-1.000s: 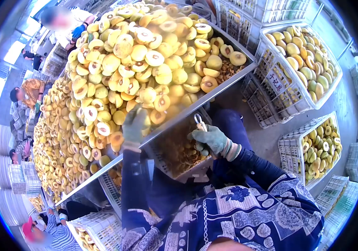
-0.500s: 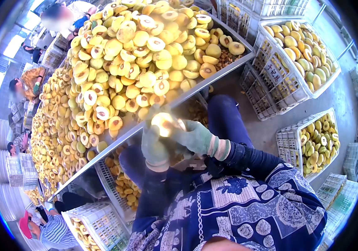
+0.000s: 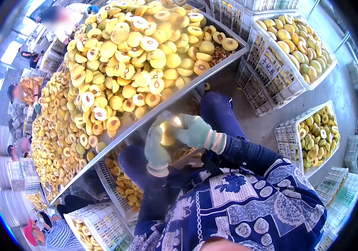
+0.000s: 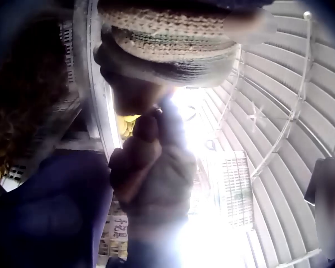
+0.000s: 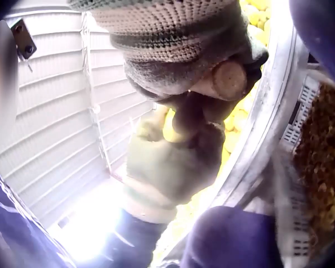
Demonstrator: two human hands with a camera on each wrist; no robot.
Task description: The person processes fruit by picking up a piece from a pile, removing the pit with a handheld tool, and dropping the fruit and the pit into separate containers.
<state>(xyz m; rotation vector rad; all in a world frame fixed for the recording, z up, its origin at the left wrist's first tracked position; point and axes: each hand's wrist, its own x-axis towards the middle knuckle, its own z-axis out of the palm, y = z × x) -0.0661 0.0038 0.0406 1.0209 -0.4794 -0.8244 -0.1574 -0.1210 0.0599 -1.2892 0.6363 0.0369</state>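
Both hands wear pale green knitted gloves and meet above the lap, close to the metal table's edge. My left hand (image 3: 156,148) holds a yellow peach half (image 3: 167,134), its flesh also visible between the hands in the right wrist view. Against it works my right hand (image 3: 196,133), gripping a pitting tool whose round wooden handle (image 5: 230,80) pokes out of the fist in the right wrist view. The tool's metal end is hidden by fingers and blur. A big heap of halved yellow peaches (image 3: 143,78) lies on the table just beyond, many with reddish-brown centres showing.
The table's metal rim (image 3: 145,119) runs diagonally in front of the knees. A crate of peach halves (image 3: 277,79) stands at right on another crate, with a lower crate (image 3: 290,144) nearer. Beneath the rim are a fruit-filled crate (image 3: 112,190) and brown pits (image 5: 326,167). Other people sit at left.
My left hand has come back from the heap with a peach half, meeting the right hand and its tool over the lap. Since half a second ago, both hands have shifted only slightly.
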